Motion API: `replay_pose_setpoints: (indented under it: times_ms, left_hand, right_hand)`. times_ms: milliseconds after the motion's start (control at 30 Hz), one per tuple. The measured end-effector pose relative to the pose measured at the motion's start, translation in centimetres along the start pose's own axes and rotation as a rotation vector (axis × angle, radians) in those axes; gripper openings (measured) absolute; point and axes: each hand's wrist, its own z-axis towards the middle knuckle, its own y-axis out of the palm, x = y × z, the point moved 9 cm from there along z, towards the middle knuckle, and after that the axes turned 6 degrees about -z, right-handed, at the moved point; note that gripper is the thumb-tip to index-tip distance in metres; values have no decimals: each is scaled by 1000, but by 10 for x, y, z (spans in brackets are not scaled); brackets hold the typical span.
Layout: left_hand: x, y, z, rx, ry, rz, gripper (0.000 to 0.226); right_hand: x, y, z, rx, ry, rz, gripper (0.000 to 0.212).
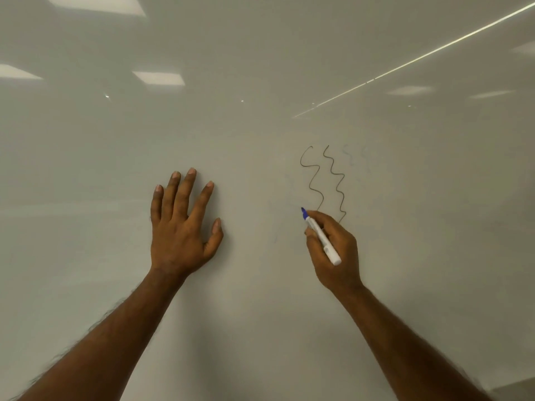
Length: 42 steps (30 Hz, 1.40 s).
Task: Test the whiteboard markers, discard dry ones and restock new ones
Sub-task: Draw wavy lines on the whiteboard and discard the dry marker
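Observation:
A glossy whiteboard [260,328] fills the view. My right hand [335,253] grips an uncapped white marker [322,238] with a blue tip, the tip pointing up-left at or very near the board. Two dark wavy test lines [330,180] run down the board just above that hand. Fainter, nearly invisible squiggles [351,159] lie to their right. My left hand [182,227] rests flat on the board with straight, spread fingers and holds nothing.
Ceiling light panels and a long bright strip reflect in the upper part of the board. A darker corner [515,389] shows at the bottom right edge.

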Motion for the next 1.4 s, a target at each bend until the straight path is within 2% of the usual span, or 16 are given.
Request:
replay_pose_setpoints:
  times_ms: [133, 233, 400, 533, 700, 967, 1067, 1167, 1400]
  left_hand:
    - [7, 3, -12, -27, -37, -13, 65]
    - [14, 7, -25, -70, -50, -19, 65]
    - [29, 7, -48, -95, -75, -95, 62]
    - [59, 9, -90, -123, -81, -225, 53]
    - [106, 37, -173, -370, -78, -377, 41]
    - [149, 90, -304, -847, -201, -491, 32]
    - [164, 105, -348, -1002, -229, -492, 28]
    - [176, 119, -389, -1174, -266, -487, 25]
    - [189, 136, -457, -1459, -383, -410, 23]
  right_hand:
    - [5, 6, -29, -119, 4, -46, 32]
    - [22, 0, -37, -101, 150, 74, 21]
    - [27, -8, -59, -136, 223, 216, 24]
    - [45, -9, -109, -167, 357, 282, 12]
    - [78, -12, -191, -229, 586, 330, 11]
    - [108, -18, -285, -396, 896, 494, 37]
    - [124, -20, -312, -381, 1035, 541, 32]
    - [136, -24, -333, -410, 1099, 492, 31]
    - [161, -22, -383, -610, 1160, 237, 31]
